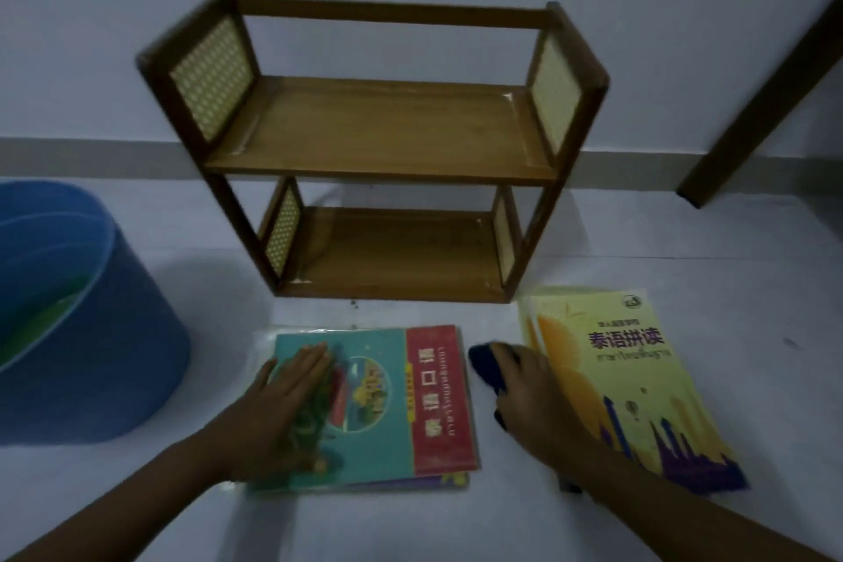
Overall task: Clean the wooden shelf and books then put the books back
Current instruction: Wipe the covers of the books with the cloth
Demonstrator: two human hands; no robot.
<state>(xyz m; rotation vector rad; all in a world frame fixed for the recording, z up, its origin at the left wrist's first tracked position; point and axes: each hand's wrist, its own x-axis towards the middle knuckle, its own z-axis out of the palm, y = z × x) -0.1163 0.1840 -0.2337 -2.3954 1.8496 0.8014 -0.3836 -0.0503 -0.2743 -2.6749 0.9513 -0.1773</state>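
- The shelf [374,141] stands empty at the centre of the frame against the wall; both wooden boards are bare.
- Teal book [378,402] lies flat at lower centre, on top of a thin stack, seemingly in a clear sleeve.
- Yellow book [629,379] lies flat at lower right, also on others, just beside the shelf's foot.
- Left hand [283,406] rests open, palm down, on the teal cover, pinning it.
- Right hand [529,397] is closed round a dark cloth [486,367] between the two stacks, its wrist over the yellow book's edge.
- Judged: these are thin, light paperbacks that flex; glossy covers will likely slide on the floor, so hold them down while wiping and lift by the spine edge.
- The shelf looks light and could tip or shift; brace a side post.
- Blue bucket [91,333] sits at left, well apart from the books; a dark wooden leg [752,91] slants at upper right. Nothing blocks the shelf front.
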